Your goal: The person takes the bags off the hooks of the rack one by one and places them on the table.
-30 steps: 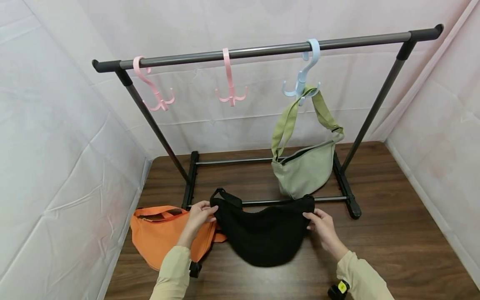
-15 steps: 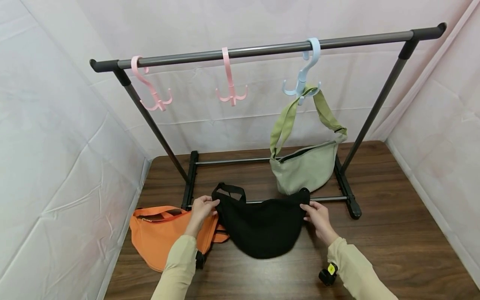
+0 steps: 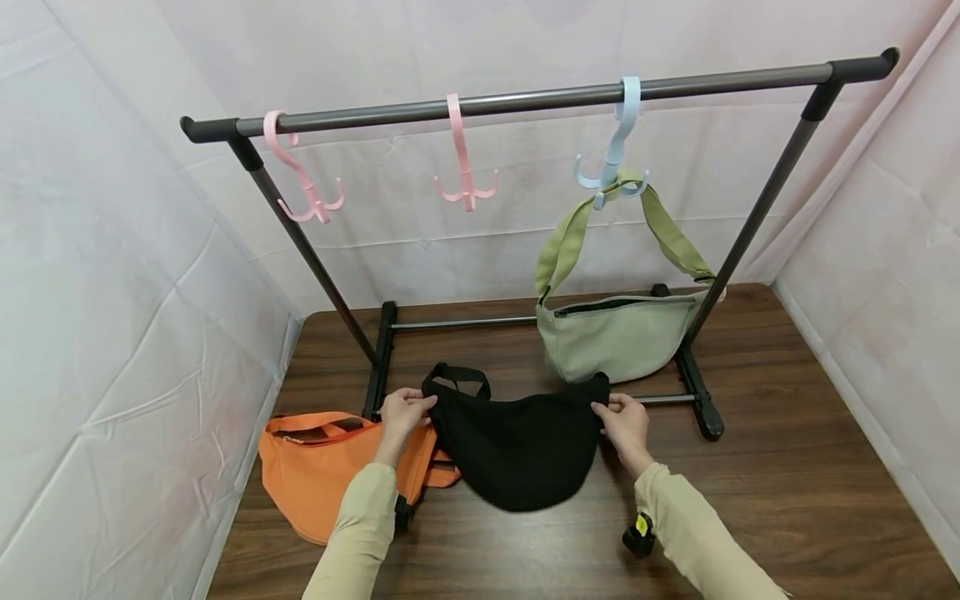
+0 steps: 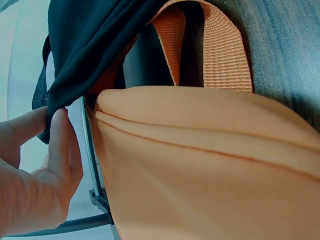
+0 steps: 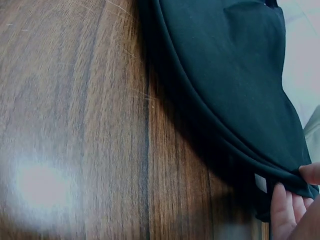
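Observation:
A black crescent-shaped shoulder bag [image 3: 521, 454] is stretched between both hands just above the table. My left hand [image 3: 402, 417] pinches its left upper corner; the left wrist view shows thumb and fingers [image 4: 60, 145] closing on the black cloth. At the opposite corner my right hand [image 3: 624, 427] pinches the fabric, thumb on one side and fingers on the other in the right wrist view [image 5: 287, 210]. A black strap loop [image 3: 468, 379] stands up behind the bag's left end. Partly behind my left forearm lies an orange bag [image 3: 322, 475] with its zip side up.
A dark metal rack [image 3: 532, 102] spans the back of the wooden table [image 3: 787, 450]. Two pink hooks [image 3: 461, 158] and a blue hook [image 3: 617, 150] hang from its bar. A sage-green bag [image 3: 622, 337] hangs by its strap from the blue hook. White cloth walls stand around.
The black bag has risen slightly, and its right end has shifted left with my right hand. My left hand moved only a little. The green bag has swung round on its hook.

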A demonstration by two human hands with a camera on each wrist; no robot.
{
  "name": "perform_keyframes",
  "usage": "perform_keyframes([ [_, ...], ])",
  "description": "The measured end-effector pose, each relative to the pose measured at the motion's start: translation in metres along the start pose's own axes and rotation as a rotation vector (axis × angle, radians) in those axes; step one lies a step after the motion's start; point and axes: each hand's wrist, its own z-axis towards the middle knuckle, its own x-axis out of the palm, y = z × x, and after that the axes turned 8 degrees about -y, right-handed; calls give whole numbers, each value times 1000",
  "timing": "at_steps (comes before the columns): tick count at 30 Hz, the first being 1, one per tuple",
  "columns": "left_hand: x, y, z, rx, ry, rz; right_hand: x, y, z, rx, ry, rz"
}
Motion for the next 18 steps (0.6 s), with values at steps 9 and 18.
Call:
perform_keyframes([
  [9, 3, 1, -2, 23, -45, 104, 9, 2, -4, -97, -137, -164],
  [18, 6, 4, 1, 58, -56, 123, 11, 1, -1, -108, -147, -189],
])
